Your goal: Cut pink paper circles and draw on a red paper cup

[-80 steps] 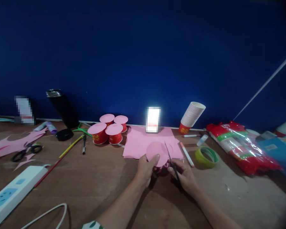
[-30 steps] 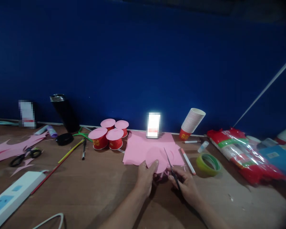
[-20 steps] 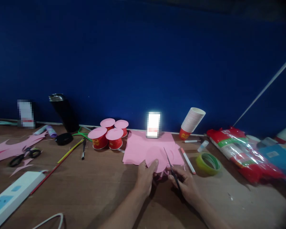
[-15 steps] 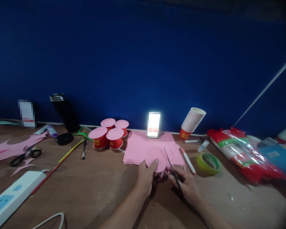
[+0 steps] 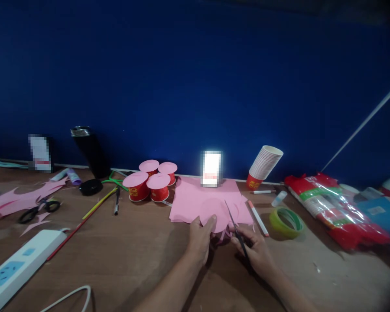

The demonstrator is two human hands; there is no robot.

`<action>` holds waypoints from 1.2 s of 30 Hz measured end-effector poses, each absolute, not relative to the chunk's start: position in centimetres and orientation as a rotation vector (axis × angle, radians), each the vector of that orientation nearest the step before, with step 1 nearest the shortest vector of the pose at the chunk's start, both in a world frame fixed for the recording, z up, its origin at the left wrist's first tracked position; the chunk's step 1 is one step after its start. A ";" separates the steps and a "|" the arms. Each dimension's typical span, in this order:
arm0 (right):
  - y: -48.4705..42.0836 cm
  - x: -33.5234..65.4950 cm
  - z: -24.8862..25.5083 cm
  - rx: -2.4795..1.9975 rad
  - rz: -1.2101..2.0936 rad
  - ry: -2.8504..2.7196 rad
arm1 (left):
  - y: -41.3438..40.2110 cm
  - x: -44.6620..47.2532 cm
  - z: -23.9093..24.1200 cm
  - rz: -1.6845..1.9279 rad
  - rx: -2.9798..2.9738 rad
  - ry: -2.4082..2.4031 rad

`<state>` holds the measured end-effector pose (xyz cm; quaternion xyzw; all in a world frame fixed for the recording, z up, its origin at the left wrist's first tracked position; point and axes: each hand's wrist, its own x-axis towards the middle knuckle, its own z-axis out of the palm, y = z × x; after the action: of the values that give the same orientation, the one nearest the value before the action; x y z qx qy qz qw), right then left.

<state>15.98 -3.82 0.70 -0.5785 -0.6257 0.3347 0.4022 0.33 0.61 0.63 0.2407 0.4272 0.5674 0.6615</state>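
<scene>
A round piece of pink paper (image 5: 215, 215) is pinched by my left hand (image 5: 202, 236), thumb on top at its near left edge. My right hand (image 5: 251, 247) is closed on a pair of scissors (image 5: 236, 229), whose blades point up and away along the right edge of the round piece. Narrow pink strips (image 5: 225, 235) hang between the two hands. Beneath and behind lies a stack of pink paper sheets (image 5: 185, 201). The scissor handles are mostly hidden by my right fingers.
Red paper cups topped with pink discs (image 5: 135, 188) stand left of the stack. A bright phone (image 5: 211, 169) leans behind it. To the right are stacked cups (image 5: 264, 164), a marker (image 5: 258, 219), a tape roll (image 5: 286, 223) and a red bag (image 5: 338, 212). A power strip (image 5: 22, 260) lies left.
The whole view has shifted slightly, so everything sits a little further right. Both hands keep their hold on the round paper and the scissors, with hardly any other movement.
</scene>
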 end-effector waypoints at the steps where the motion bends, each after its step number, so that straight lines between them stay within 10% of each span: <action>1: -3.8 16.0 0.8 -1.460 0.852 -1.581 | 0.6 0.3 0.6 1.292 0.552 0.955; 36: -4.1 15.9 0.4 -1.535 0.866 -1.600 | 0.7 0.2 1.3 1.348 0.488 0.917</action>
<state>15.87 -4.08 0.39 -0.5986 -0.6240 0.3379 0.3716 0.16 0.67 1.28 0.2156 0.4050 0.5956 0.6594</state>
